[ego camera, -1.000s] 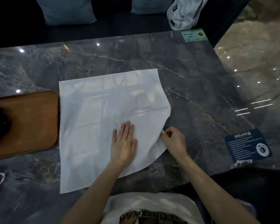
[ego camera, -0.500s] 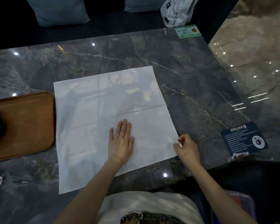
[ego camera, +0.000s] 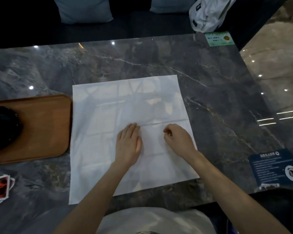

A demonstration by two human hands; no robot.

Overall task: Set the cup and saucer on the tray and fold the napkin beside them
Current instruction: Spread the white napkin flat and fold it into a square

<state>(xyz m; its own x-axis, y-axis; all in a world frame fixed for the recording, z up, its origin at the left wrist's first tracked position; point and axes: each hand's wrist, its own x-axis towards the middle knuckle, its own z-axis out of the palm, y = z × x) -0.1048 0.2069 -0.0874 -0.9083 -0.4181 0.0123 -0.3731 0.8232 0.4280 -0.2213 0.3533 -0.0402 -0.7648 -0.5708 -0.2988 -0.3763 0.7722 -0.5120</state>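
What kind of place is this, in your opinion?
Probably a café or restaurant booth: a glossy marble table with printed cards stuck at its corners, cushions on a dark bench behind, and a wooden serving tray.

L: tray blocks | R: bare table | near-R: card

I see a glossy grey marble tabletop catching ceiling-light glints, a dark sofa with blue cushions behind, and polished beige stone floor (right side).
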